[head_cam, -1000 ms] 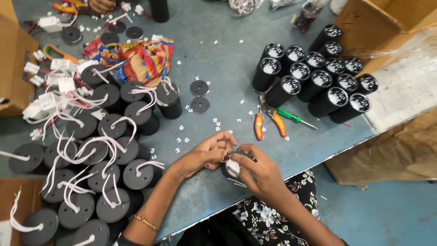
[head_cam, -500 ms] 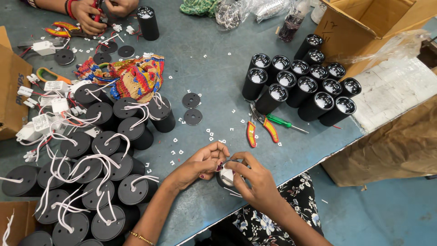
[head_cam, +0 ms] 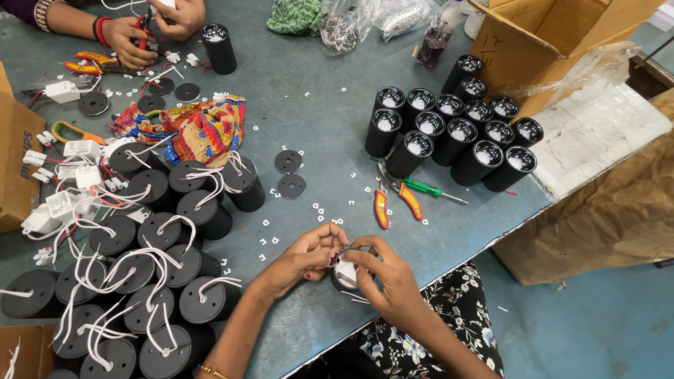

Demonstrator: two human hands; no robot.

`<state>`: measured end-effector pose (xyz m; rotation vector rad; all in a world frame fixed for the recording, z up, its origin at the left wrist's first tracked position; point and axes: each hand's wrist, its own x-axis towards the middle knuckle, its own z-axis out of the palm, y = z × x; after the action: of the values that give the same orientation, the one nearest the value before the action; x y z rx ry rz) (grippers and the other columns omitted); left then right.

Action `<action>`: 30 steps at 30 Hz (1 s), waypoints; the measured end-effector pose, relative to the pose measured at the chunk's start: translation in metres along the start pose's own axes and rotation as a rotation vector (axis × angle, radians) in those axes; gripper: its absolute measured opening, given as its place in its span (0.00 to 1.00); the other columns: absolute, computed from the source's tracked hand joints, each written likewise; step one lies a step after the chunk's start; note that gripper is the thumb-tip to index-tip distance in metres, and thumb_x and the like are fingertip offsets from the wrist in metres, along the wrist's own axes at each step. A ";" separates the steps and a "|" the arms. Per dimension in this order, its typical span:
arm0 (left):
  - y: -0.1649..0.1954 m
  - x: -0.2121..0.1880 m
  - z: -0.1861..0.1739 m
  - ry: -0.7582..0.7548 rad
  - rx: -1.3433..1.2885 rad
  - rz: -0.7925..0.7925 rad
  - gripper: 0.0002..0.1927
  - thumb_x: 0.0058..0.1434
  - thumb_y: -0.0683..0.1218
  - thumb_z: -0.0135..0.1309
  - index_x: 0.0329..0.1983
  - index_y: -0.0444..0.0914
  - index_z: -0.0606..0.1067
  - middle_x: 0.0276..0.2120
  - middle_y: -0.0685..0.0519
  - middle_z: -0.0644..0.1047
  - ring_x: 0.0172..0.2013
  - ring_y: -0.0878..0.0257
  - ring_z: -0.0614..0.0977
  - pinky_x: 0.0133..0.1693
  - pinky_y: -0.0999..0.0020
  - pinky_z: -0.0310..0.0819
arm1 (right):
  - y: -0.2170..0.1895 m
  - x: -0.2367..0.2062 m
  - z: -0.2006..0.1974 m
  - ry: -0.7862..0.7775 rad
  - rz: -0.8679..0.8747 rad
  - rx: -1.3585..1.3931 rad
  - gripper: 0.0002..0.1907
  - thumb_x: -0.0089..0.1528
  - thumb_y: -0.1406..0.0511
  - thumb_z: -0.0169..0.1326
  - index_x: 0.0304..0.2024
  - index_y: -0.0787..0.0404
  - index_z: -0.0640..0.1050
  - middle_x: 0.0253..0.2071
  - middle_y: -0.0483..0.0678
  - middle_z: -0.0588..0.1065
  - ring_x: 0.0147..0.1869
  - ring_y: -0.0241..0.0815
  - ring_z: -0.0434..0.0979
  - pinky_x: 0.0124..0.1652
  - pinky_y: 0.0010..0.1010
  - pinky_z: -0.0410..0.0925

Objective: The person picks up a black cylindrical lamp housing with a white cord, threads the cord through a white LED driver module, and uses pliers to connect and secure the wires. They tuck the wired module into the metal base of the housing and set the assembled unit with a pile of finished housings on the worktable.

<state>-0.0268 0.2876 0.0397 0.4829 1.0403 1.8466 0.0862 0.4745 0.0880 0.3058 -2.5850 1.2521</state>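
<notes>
My left hand (head_cam: 303, 258) and my right hand (head_cam: 385, 275) meet at the near edge of the grey-blue table (head_cam: 330, 126). Together they grip a black cylindrical light housing (head_cam: 345, 275) with a small white part at its open end. My fingers hide most of the housing. To my left stands a crowd of black capped housings with white wires (head_cam: 151, 267). At the far right stands a cluster of open black housings with shiny reflectors (head_cam: 453, 130).
Orange-handled pliers (head_cam: 393, 196) and a green screwdriver (head_cam: 432, 189) lie ahead of my hands. Two black round caps (head_cam: 289, 174) and small white bits lie mid-table. A colourful cloth (head_cam: 200, 126), cardboard boxes (head_cam: 554, 35) and another person's hands (head_cam: 151, 24) with a tool sit farther off.
The view has shifted, showing more of the table's far side and the other person's hands. My hands stay together on the housing with small finger movements.
</notes>
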 end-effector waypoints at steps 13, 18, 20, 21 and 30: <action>-0.004 0.002 -0.002 0.001 0.030 0.016 0.15 0.61 0.43 0.51 0.51 0.36 0.69 0.33 0.60 0.66 0.24 0.78 0.62 0.21 0.82 0.53 | -0.011 -0.001 -0.004 -0.044 0.130 0.056 0.12 0.62 0.70 0.51 0.47 0.59 0.80 0.49 0.47 0.75 0.41 0.42 0.80 0.42 0.31 0.72; -0.005 0.002 -0.001 0.037 0.133 0.008 0.14 0.63 0.46 0.53 0.50 0.36 0.70 0.29 0.60 0.66 0.23 0.78 0.63 0.21 0.82 0.53 | -0.004 -0.011 0.008 0.063 0.121 0.200 0.13 0.64 0.69 0.51 0.51 0.62 0.76 0.52 0.50 0.74 0.46 0.40 0.79 0.44 0.30 0.72; -0.006 0.003 -0.001 0.053 0.135 0.002 0.13 0.63 0.46 0.53 0.49 0.36 0.70 0.29 0.61 0.68 0.21 0.77 0.62 0.20 0.81 0.51 | -0.002 -0.016 0.012 0.095 0.151 0.196 0.16 0.64 0.69 0.52 0.55 0.63 0.73 0.54 0.50 0.73 0.48 0.40 0.77 0.42 0.30 0.71; -0.007 0.004 -0.001 0.060 0.135 -0.002 0.13 0.63 0.46 0.53 0.48 0.36 0.71 0.29 0.61 0.69 0.21 0.77 0.62 0.20 0.80 0.51 | -0.001 -0.019 0.013 0.104 0.156 0.203 0.17 0.64 0.69 0.52 0.56 0.63 0.72 0.54 0.51 0.72 0.48 0.40 0.76 0.43 0.30 0.71; -0.011 0.006 -0.005 0.085 0.134 0.019 0.12 0.63 0.43 0.55 0.47 0.36 0.71 0.20 0.62 0.66 0.17 0.77 0.59 0.18 0.77 0.45 | 0.000 -0.030 -0.008 -0.014 0.311 0.255 0.25 0.60 0.68 0.58 0.58 0.63 0.66 0.47 0.48 0.70 0.46 0.37 0.76 0.44 0.29 0.74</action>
<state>-0.0277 0.2925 0.0276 0.4987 1.2262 1.8354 0.1156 0.4825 0.0835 -0.0467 -2.5544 1.6951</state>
